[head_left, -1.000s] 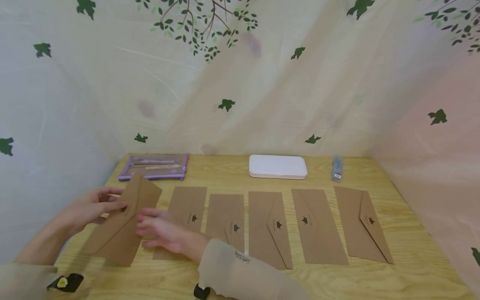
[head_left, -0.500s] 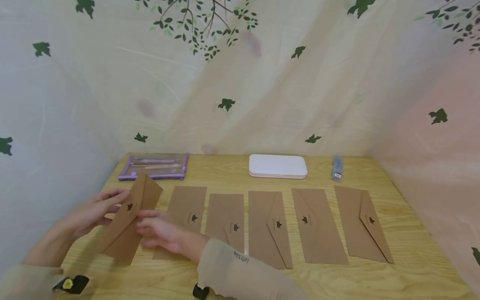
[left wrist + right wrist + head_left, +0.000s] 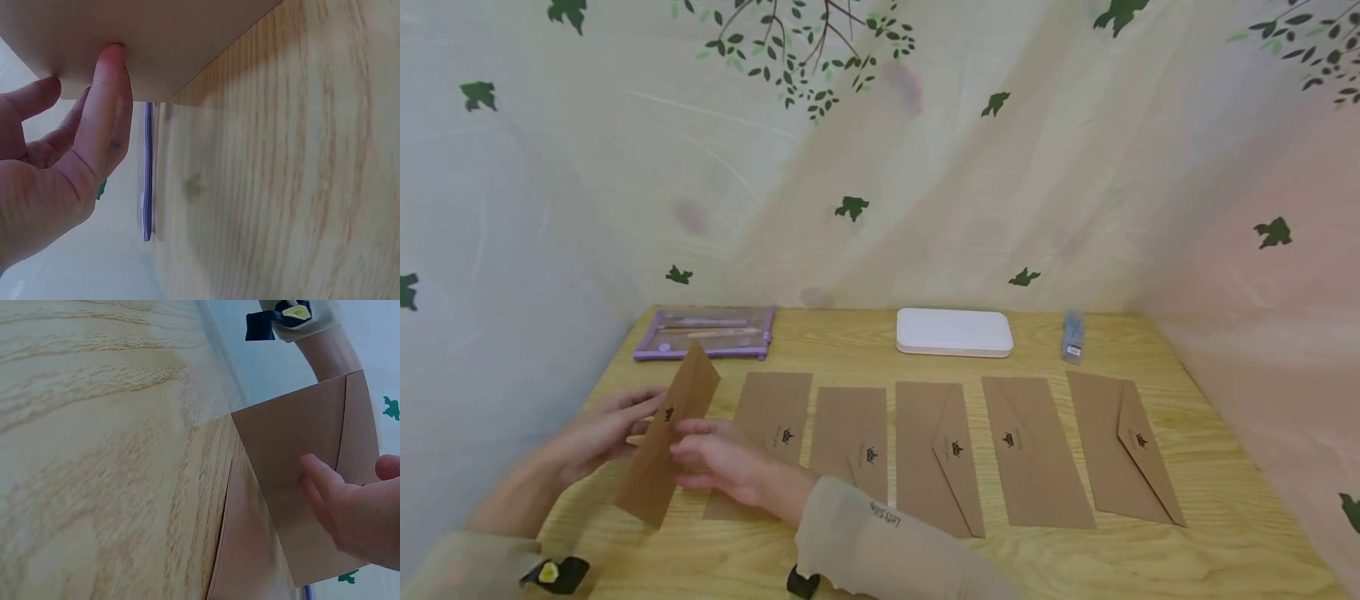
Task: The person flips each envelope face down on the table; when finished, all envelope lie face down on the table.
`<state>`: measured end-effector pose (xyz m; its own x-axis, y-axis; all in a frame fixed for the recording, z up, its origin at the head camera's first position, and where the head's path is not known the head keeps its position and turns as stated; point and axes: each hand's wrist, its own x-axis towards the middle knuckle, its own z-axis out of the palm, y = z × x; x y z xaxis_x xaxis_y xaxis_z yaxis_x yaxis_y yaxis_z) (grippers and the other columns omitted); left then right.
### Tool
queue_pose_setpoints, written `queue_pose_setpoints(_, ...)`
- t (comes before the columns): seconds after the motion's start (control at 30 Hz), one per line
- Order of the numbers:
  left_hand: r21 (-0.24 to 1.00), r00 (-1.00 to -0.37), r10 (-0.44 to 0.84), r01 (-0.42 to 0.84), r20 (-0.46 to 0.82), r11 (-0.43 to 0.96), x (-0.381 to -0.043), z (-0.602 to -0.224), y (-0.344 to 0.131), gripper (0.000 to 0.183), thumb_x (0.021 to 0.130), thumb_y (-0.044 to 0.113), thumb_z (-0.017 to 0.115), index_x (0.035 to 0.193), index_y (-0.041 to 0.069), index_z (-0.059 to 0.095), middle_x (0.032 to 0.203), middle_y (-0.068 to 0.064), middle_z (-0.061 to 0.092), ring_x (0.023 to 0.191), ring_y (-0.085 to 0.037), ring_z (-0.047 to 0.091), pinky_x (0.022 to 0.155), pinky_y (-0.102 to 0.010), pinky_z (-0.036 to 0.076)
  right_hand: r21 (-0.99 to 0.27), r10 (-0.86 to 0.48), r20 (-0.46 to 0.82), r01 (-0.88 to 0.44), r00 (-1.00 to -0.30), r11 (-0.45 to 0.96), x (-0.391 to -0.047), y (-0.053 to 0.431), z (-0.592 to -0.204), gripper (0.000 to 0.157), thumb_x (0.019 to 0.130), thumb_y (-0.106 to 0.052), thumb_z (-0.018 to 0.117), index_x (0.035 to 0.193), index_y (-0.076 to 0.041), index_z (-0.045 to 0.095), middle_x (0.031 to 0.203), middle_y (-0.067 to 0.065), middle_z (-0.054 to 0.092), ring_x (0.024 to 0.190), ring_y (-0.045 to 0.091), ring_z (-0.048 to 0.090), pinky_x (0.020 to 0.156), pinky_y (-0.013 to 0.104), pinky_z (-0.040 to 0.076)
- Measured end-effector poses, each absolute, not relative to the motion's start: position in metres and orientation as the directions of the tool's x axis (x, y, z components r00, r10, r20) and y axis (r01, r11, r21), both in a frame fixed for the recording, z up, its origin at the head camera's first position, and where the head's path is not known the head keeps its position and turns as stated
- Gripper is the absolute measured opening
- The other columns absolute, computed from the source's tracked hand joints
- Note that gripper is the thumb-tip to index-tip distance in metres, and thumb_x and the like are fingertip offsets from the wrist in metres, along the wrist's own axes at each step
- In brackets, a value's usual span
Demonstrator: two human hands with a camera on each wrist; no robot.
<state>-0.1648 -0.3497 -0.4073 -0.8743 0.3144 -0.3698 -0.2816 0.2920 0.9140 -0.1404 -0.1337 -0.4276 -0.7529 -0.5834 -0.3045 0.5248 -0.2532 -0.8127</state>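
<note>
A brown envelope (image 3: 658,467) with a small black crown print stands tilted on edge between my two hands, at the left of the head view. My left hand (image 3: 598,437) is behind it; in the left wrist view its fingertips (image 3: 112,53) press the plain side of the envelope (image 3: 181,37). From the other side my right hand (image 3: 722,462) reaches in. Its fairly straight fingers (image 3: 322,478) touch the flap side of the envelope (image 3: 281,437) in the right wrist view, its thumb held apart. Under the right hand lies another envelope (image 3: 775,404), partly hidden.
More brown envelopes lie in a row to the right, among them one with a raised flap (image 3: 1101,450). Along the back are a purple-edged pencil pouch (image 3: 707,333), a white flat case (image 3: 955,332) and a small blue packet (image 3: 1073,337). Fabric (image 3: 925,167) hangs behind the table.
The left hand has moved right and its thumb has left the envelope's front, going behind. The envelope has turned to show a narrower face. The right hand has hardly moved.
</note>
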Motion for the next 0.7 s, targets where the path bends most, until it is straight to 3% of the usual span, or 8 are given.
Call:
queue_pose_setpoints(0.3,0.927,-0.845,0.413,-0.227,-0.340,0.298,-0.165,-0.418,-0.351,0.063,0.112,0.029,0.039,0.151,-0.014,0.019,0.128,-0.005,0.059,0.110,-0.017,0.063,0.090,-0.045,0.057,-0.786,-0.629,-0.272,0.545,-0.728,-0.292,-0.139,-0.130,-0.421,0.047,0.098,0.001,0.061,0.143,0.003,0.049,0.123,0.013,0.066,0.122,0.034,0.059,0.106,0.057,0.045)
queue_pose_setpoints(0.4,0.919,-0.843,0.409,-0.222,-0.348,0.325,-0.163,-0.425,-0.352,0.063,0.112,0.028,0.040,0.152,-0.015,0.017,0.142,-0.019,0.050,0.112,-0.014,0.060,0.092,-0.042,0.056,-0.782,-0.628,-0.271,0.547,-0.730,-0.299,-0.138,-0.130,-0.420,0.046,0.098,0.000,0.061,0.143,0.001,0.051,0.127,0.013,0.065,0.123,0.033,0.059,0.106,0.057,0.045)
queue_pose_setpoints(0.53,0.909,-0.848,0.390,-0.220,-0.358,0.355,-0.162,-0.431,-0.351,0.065,0.111,0.027,0.042,0.152,-0.016,0.017,0.154,-0.037,0.025,0.115,-0.009,0.055,0.093,-0.042,0.055,-0.776,-0.625,-0.263,0.546,-0.735,-0.316,-0.138,-0.129,-0.419,0.046,0.098,0.000,0.061,0.143,-0.003,0.051,0.131,0.010,0.061,0.123,0.031,0.058,0.105,0.058,0.046)
queue_pose_setpoints(0.7,0.918,-0.847,0.417,-0.184,-0.329,0.352,-0.161,-0.432,-0.350,0.063,0.110,0.026,0.044,0.151,-0.017,0.021,0.153,-0.036,0.029,0.115,-0.006,0.056,0.093,-0.038,0.055,-0.777,-0.605,-0.253,0.532,-0.755,-0.338,-0.137,-0.129,-0.419,0.048,0.097,0.002,0.062,0.143,-0.006,0.051,0.123,0.008,0.060,0.118,0.031,0.059,0.102,0.058,0.048)
